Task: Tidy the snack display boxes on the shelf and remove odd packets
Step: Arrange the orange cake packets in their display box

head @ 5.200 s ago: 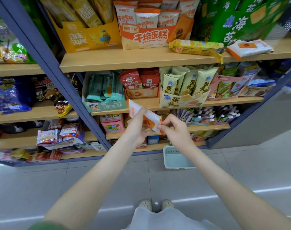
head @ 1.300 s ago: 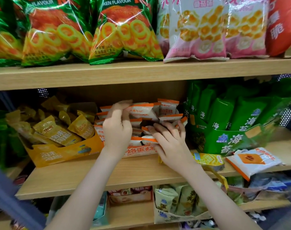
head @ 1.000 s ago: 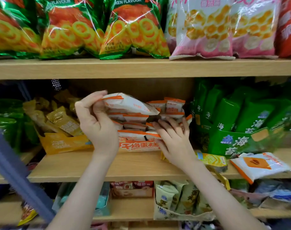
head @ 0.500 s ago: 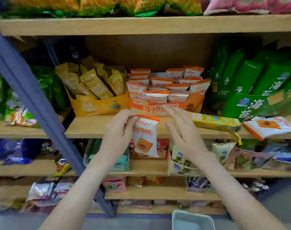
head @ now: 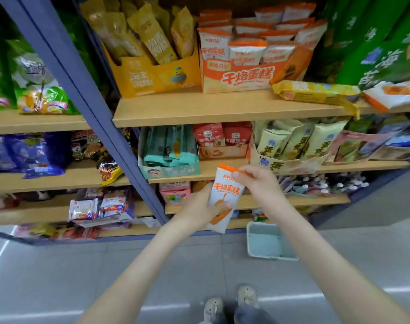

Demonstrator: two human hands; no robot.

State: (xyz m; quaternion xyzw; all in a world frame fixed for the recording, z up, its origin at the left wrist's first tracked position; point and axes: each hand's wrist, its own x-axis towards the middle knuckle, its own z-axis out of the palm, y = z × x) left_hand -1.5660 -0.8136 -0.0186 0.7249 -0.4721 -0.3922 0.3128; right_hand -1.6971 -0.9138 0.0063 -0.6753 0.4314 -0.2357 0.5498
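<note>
I hold a white and orange cake packet (head: 225,190) upright in front of the lower shelves. My left hand (head: 199,209) grips its lower left side, thumb across the front. My right hand (head: 257,185) pinches its orange top edge. The matching orange and white display box (head: 239,78) stands on the upper shelf, filled with several packets of the same kind. A yellow display box (head: 152,78) with yellow packets stands to its left. A loose yellow packet (head: 316,92) and a loose white and orange packet (head: 393,94) lie on the shelf to the right of the orange box.
A blue shelf post (head: 87,94) runs diagonally on the left. Below are a teal box (head: 169,171), a red packet box (head: 222,153) and a cream box (head: 290,164). A pale basket (head: 269,242) sits on the grey floor beside my shoes (head: 229,302).
I lifted a cake packet out of the orange box with my left hand and brought it down and toward me. My right hand came off the box and took its top edge.
</note>
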